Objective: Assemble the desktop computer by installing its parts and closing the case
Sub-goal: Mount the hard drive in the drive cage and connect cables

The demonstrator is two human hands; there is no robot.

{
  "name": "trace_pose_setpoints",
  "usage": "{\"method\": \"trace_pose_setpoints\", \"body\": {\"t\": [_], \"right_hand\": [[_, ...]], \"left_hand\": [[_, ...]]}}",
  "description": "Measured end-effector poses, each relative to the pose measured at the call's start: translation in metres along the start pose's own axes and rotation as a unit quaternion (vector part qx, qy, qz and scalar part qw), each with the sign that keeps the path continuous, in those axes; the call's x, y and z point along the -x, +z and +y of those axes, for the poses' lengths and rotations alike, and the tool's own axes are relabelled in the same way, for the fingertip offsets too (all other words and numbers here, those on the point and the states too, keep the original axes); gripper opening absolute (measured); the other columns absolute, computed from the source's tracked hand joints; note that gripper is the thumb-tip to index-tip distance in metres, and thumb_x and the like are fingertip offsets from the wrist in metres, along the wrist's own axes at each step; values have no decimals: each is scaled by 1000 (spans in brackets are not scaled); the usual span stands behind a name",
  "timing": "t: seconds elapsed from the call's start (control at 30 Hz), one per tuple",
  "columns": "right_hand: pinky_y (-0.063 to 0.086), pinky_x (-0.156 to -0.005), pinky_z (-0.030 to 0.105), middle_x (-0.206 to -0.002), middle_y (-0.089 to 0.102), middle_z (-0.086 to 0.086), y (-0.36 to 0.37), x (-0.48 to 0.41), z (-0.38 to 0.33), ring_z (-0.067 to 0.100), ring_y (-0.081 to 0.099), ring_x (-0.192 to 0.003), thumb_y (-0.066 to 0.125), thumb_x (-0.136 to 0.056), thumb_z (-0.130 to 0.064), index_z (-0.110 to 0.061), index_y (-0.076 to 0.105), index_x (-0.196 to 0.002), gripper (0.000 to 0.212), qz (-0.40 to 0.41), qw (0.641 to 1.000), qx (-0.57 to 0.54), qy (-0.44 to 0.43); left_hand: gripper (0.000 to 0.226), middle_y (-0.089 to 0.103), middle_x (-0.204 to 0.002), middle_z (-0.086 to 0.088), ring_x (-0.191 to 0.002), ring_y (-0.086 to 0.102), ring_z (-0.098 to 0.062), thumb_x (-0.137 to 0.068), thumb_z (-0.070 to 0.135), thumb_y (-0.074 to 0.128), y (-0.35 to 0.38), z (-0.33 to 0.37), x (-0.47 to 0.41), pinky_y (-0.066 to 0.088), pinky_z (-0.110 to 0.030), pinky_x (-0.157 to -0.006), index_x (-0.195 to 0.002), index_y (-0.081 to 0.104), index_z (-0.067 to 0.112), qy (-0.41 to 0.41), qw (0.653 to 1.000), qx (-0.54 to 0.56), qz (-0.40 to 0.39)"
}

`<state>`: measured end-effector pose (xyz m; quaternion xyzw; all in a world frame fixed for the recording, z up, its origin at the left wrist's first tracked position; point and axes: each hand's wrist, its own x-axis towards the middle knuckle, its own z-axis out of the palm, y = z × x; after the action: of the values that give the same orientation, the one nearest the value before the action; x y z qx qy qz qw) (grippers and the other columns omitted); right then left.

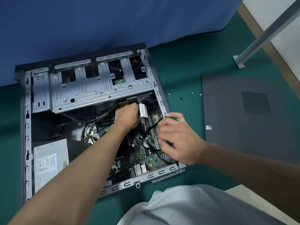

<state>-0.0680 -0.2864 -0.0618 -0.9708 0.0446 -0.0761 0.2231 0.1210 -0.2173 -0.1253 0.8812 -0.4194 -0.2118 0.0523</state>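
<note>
Head view: the case (26, 127) lies on its side w/ the open face up, on the green mat (186, 70). Our L arm goes in across the case's near rail. Our left hand (126, 116) is deep in the middle, knuckles up, pushed against the lower edge of the cage (100, 88) that fills the case's far half. Its fingertips are tucked under that edge by a black plug, so we can't tell if they're gripping anything.

Our right hand (177, 140) sits over the case's right side, above the board (142, 153). Thumb and forefinger reach to the right rail. The other fingers curl round the black cables (142, 125), so that's a firm grasp. The cables run from that hand up past a white tag to the cage edge, just beside the left hand.

The PSU (50, 163) is in the case's near-left corner. The panel (243, 119) lies flat on the mat to the right of the case, well apart from it. Loose screws (192, 93) are scattered btwn case and panel. A blue cloth (97, 21) hangs behind the case, and a metal leg (267, 31) stands beyond the panel.
</note>
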Motion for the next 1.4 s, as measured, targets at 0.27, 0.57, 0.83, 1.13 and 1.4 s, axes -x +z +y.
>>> {"method": "trace_pose_setpoints", "body": {"t": [0.27, 0.57, 0.83, 1.13, 1.4], "right_hand": [[22, -108, 35, -66, 55, -9, 2, 1, 2, 12, 54, -91, 48, -89, -20, -14, 58, -64, 28, -5, 1000, 2, 3], [21, -108, 32, -65, 55, -10, 2, 1, 1, 10, 53, -88, 47, -90, -20, -15, 59, -63, 30, 3, 1000, -2, 8], [19, -110, 30, -66, 54, -10, 3, 0, 2, 10, 52, -90, 45, -91, -23, -15, 60, -64, 31, 9, 1000, -7, 4], [21, -110, 34, -68, 59, -7, -7, -1, -5, 13, 53, -90, 44, -90, -28, -16, 66, -68, 32, -69, 995, 73, 5], [13, -111, 46, -98, 66, 3, 6, -47, -37, 25, 50, -107, 54, -88, -53, -12, 63, -107, 46, -169, 940, 281, 92]], "left_hand": [[13, 52, -82, -5, -76, 47, -23, -89, 3, 47, -2, 1, 0, 36, -32, -71, -87, 42, 15, -8, 1000, -25, 0], [14, 54, -77, -2, -72, 51, -24, -87, 3, 45, 3, 1, -2, 36, -30, -66, -86, 48, 16, 17, 998, -57, 16], [20, 37, -63, 6, -67, 47, -22, -83, 2, 53, 3, 3, -1, 35, -31, -66, -76, 44, 18, 45, 997, -67, -13], [21, 43, -74, 1, -73, 44, -23, -83, 5, 57, -2, 0, -1, 34, -30, -69, -79, 41, 18, 11, 999, -36, -15], [21, 64, -98, -14, -94, 61, -33, -82, 7, 59, -2, -2, -2, 36, -31, -69, -84, 40, 16, -21, 1000, -8, -22]]}}
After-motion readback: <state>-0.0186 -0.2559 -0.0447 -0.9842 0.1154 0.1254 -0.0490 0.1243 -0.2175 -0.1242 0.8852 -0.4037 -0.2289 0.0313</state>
